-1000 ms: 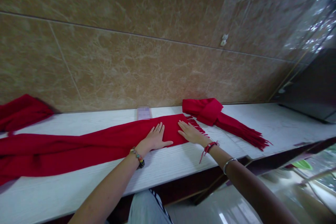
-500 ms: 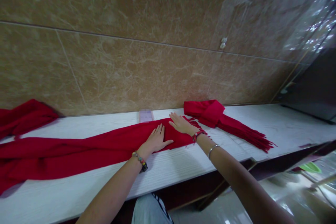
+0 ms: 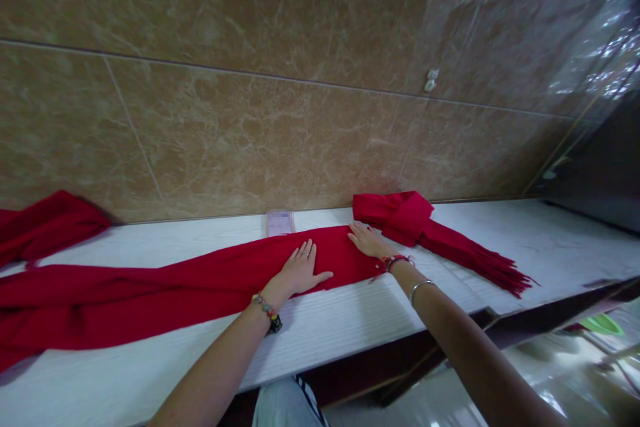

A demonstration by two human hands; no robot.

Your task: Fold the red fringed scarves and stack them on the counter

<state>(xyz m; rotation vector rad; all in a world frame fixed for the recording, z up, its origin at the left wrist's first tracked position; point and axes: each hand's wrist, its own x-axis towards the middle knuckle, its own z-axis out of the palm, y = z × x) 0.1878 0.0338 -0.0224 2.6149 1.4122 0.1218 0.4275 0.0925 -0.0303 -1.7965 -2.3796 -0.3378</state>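
Note:
A long red scarf (image 3: 200,280) lies stretched along the white tabletop, running off the left side of the view. Flat on it, fingers apart, rests my left hand (image 3: 300,270). My right hand (image 3: 369,240) is laid out over the scarf's right end, its fingers extended and touching the cloth. The fringe at that end is mostly hidden under my right hand and wrist. Just beyond my right hand, a second red scarf (image 3: 400,213) lies loosely folded, its fringed tail (image 3: 490,267) pointing right.
More red cloth (image 3: 55,223) is bunched at the left by the tiled wall (image 3: 250,133). A small pale purple packet (image 3: 280,223) lies behind the scarf. At the right end stands a dark panel (image 3: 600,167). A green basin (image 3: 603,324) shows below the table (image 3: 340,320).
My right hand has slid right along the scarf to its end, now covering the fringe that showed before. My left hand stays pressed on nearly the same spot.

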